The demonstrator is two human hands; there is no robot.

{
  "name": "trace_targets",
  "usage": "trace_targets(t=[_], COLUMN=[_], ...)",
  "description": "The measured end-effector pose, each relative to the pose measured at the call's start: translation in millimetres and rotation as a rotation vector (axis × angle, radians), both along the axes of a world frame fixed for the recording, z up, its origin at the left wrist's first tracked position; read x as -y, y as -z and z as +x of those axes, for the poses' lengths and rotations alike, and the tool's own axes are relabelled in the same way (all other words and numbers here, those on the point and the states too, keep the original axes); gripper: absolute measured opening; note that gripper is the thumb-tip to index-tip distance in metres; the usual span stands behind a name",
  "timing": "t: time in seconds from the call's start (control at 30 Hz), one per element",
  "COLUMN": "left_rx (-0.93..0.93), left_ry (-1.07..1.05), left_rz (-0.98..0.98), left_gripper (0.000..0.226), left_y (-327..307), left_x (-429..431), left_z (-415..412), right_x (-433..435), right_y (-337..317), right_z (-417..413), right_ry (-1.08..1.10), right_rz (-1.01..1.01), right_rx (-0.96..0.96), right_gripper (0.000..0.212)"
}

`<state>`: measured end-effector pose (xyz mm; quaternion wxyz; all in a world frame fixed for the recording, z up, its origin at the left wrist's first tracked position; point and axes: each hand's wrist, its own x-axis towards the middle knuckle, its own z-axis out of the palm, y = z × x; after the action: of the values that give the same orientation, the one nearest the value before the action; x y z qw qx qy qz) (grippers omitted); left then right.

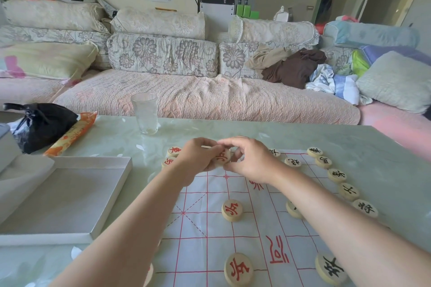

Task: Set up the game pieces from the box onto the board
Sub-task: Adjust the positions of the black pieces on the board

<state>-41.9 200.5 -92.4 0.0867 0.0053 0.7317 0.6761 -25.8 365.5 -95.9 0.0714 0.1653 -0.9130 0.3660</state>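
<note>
A white paper board (261, 223) with red grid lines lies on the table. Round wooden pieces stand on it: red-lettered ones in the middle (232, 209) and at the near edge (238, 269), black-lettered ones in a row down the right side (348, 191). My left hand (198, 158) and my right hand (251, 161) meet over the far end of the board. Between their fingertips they hold a red-lettered piece (222, 157). Two more red pieces (174, 151) peek out left of my left hand. The open white box (70, 193) sits to the left.
An empty drinking glass (145, 113) stands beyond the board. A black bag (39, 126) and an orange wrapper (72, 134) lie at the table's far left. A sofa with cushions and clothes runs behind the table.
</note>
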Motion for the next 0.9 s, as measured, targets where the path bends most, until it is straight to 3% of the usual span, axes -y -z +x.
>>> trace_targets(t=[0.13, 0.33, 0.43, 0.5, 0.63, 0.77, 0.9], left_rx=[0.087, 0.052, -0.054, -0.229, -0.483, -0.485, -0.587], left_ry=[0.092, 0.104, 0.065, 0.035, 0.043, 0.099, 0.084], left_rz=[0.078, 0.012, -0.182, -0.454, -0.920, -1.099, -1.032], left_gripper=[0.008, 0.018, 0.013, 0.006, 0.025, 0.038, 0.028], left_y=[4, 9, 12, 16, 32, 42, 43], left_x=[3, 4, -1, 0, 11, 16, 12], left_z=[-3, -3, -5, -8, -15, -14, -13], right_x=[-1, -5, -5, -8, -15, -17, -12], right_y=[1, 9, 11, 13, 30, 43, 45], right_z=[2, -3, -6, -6, -5, -6, -9], right_ry=[0.067, 0.014, 0.000, 0.089, 0.212, 0.196, 0.166], right_rz=[-0.018, -0.070, -0.004, 0.145, 0.307, 0.243, 0.245], right_rx=[-0.002, 0.092, 0.096, 0.070, 0.134, 0.173, 0.183], right_gripper=[0.045, 0.059, 0.058, 0.058, 0.059, 0.053, 0.063])
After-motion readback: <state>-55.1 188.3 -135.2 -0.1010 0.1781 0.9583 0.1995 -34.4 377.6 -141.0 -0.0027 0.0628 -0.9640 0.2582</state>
